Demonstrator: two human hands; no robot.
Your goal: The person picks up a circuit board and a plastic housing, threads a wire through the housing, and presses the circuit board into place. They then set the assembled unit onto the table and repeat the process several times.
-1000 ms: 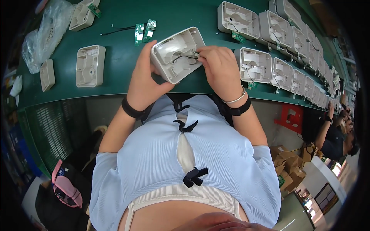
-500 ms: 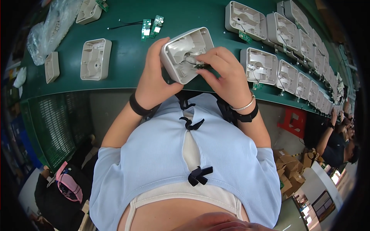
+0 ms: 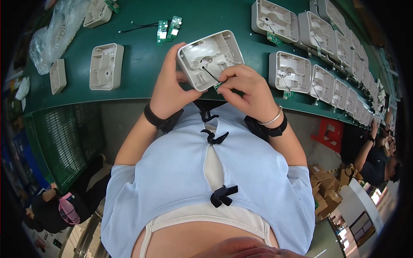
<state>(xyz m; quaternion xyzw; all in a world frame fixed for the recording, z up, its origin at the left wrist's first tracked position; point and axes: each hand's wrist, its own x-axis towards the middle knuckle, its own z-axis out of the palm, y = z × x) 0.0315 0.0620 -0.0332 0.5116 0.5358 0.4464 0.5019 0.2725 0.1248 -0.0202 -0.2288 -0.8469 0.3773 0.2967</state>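
Note:
My left hand (image 3: 174, 88) grips a white plastic housing (image 3: 195, 53) by its left side and lower corner, tilted above the table's front edge with its open side toward me. A dark cable (image 3: 209, 73) runs out of a hole in the housing's floor. My right hand (image 3: 247, 88) is closed, pinching this cable just above a small green circuit board (image 3: 217, 86) at the housing's lower edge. The fingers partly cover the board.
Rows of similar white housings (image 3: 292, 71) with dangling boards fill the table's right side. Left lie another housing (image 3: 106, 66), a small white part (image 3: 58, 76) and a plastic bag (image 3: 53, 38). Two circuit boards (image 3: 162, 32) lie beyond my hands. Other people work far right and lower left.
My right hand has drawn back toward the housing's lower edge, and more of the cable and the green board now shows. The housing has turned slightly. A person at lower left has moved.

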